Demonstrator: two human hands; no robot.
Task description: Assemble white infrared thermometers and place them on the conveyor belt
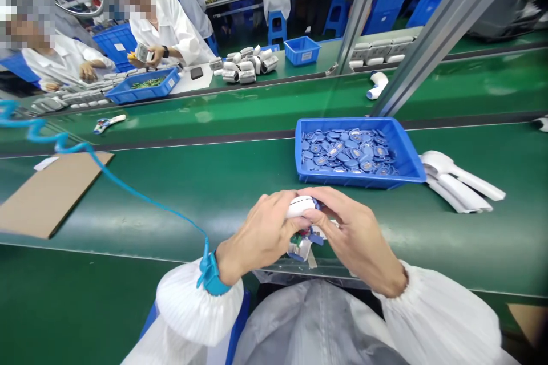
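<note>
Most of the white plastic casing (pixel 301 206) is hidden.

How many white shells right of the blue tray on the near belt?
3, right of the blue tray: top shell, middle shell, lowest shell, overlapping; another could be hidden beneath.

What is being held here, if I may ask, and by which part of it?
The left hand and right hand grip a white plastic device by its rounded end, blue and green parts showing below.

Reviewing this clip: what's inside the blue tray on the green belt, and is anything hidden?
The blue plastic tray holds a heap of small rounded blue parts, covering most of its floor; anything beneath them cannot be seen.
</note>
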